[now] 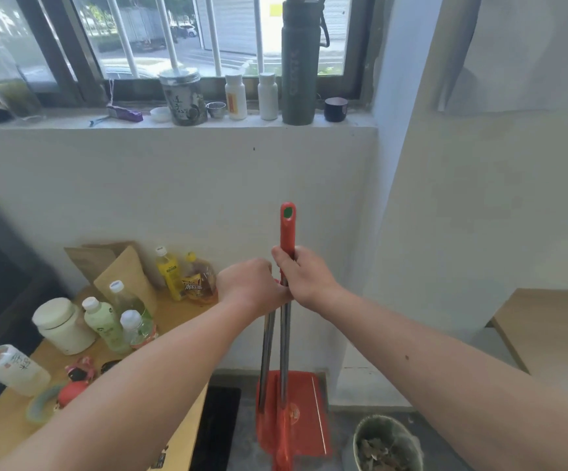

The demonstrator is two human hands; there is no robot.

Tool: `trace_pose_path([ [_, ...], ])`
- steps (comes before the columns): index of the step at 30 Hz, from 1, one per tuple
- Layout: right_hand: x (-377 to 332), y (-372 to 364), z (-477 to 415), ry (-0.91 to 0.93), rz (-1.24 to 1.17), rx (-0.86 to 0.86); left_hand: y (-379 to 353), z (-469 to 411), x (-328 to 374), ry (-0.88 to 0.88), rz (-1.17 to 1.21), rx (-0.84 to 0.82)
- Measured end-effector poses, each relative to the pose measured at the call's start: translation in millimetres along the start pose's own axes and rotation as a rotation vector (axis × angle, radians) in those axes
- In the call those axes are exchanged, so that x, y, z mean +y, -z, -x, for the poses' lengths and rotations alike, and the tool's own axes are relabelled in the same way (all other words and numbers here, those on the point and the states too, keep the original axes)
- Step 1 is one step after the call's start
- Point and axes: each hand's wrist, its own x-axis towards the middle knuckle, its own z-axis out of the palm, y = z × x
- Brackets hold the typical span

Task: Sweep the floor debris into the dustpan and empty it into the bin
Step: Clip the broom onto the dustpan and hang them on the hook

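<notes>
We see our right hand [304, 277] wrapped tight round the red plastic grip [287, 226]. Its fingers are curled fully closed about the grip's lower end, while the rounded tip, pierced by a hanging hole, stands clear above the fist. Our left hand [247, 287] is pressed against the right one, its back turned to us. Its fingers fold away round the top of the second pole [267, 348], so we cannot see their tips, only that they are closed on it. Below the red grip runs the first pole [285, 351]. Both are thin, smooth, grey metal tubes with a dull shine, close together at the hands and spreading slightly as they drop. They reach down to the dustpan [306, 399], a flat, glossy red plastic scoop standing nearly upright on the grey floor [245, 450] at the foot of the white wall [174, 185]. We cannot tell which pole belongs to the pan and which to a broom. Both forearms stretch forward, bare, meeting in front of us at about the same height, wrists fairly straight. Just right of the dustpan sits the bin [359, 433], round and grey-green, holding dry, crumpled brown debris [377, 452]. To the left, a pale wooden table [177, 317] carries plastic bottles [102, 321] and a cream jar [61, 326].
</notes>
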Motion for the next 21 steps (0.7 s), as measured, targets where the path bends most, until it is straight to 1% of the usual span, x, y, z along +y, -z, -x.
trace_pose_path([
  [2,12,6,-19,-0.024,-0.006,-0.016,-5,-18,8,-0.004,-0.029,-0.016],
  [8,52,7,-67,-0.114,-0.053,-0.151,-30,-54,19,0.061,-0.031,-0.135],
  [11,68,2,-84,-0.146,-0.025,-0.164,-44,-71,19,0.068,-0.021,-0.157],
  [17,77,3,-119,-0.204,-0.03,-0.211,-59,-106,17,0.06,-0.005,-0.189],
  [21,86,-4,-136,-0.244,0.0,-0.229,-73,-126,11,0.046,0.037,-0.242],
])
